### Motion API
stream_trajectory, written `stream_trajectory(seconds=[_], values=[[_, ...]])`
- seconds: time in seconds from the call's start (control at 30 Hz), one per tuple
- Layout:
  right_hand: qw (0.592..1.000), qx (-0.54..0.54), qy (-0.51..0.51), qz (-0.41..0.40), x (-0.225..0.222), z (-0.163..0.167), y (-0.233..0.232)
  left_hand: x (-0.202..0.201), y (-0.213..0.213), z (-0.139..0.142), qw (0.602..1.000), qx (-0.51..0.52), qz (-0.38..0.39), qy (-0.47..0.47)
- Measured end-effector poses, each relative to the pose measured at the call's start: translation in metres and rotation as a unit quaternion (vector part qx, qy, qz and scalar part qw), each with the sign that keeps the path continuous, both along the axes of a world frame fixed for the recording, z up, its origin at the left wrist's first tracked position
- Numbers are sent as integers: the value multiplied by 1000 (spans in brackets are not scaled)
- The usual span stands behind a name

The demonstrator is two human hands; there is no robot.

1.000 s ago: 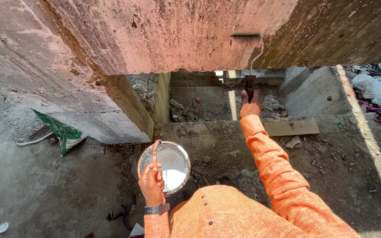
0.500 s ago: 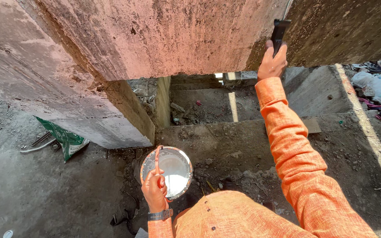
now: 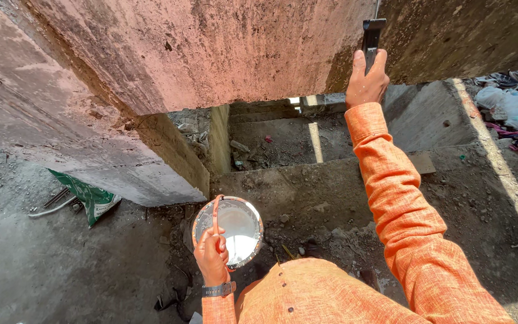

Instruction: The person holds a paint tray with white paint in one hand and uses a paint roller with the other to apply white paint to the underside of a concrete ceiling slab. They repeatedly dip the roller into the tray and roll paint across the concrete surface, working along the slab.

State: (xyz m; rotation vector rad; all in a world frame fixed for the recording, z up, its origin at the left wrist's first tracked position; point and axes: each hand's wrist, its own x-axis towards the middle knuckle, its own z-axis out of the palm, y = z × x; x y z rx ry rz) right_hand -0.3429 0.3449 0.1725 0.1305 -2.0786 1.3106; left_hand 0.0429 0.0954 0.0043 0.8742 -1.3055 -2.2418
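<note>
Roller handle [image 3: 372,37] in raised right hand [image 3: 366,81], seemingly.

You stand under a big rough concrete beam [image 3: 199,54], its face stained pink and grey. Below the beam the ground [image 3: 61,270] is bare grey earth with small stones. To the left of the beam's lower edge lies a green sack [image 3: 91,197] beside some thin rods. Beyond the beam a sunken concrete pit [image 3: 283,141] holds rubble. Far right of the beam, bright sunlight makes a strip on the ground, near a heap of rags [image 3: 508,105].
</note>
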Motion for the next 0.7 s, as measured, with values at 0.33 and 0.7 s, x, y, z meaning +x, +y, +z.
stream_trajectory(seconds=[0.33, 0.7], values=[[1000, 16, 1, 17, 21, -18, 1, -2, 2, 1, 1000, 5, -3, 0], [1000, 19, 19, 9, 9, -10, -11, 3, 3, -1, 1000, 14, 11, 3]])
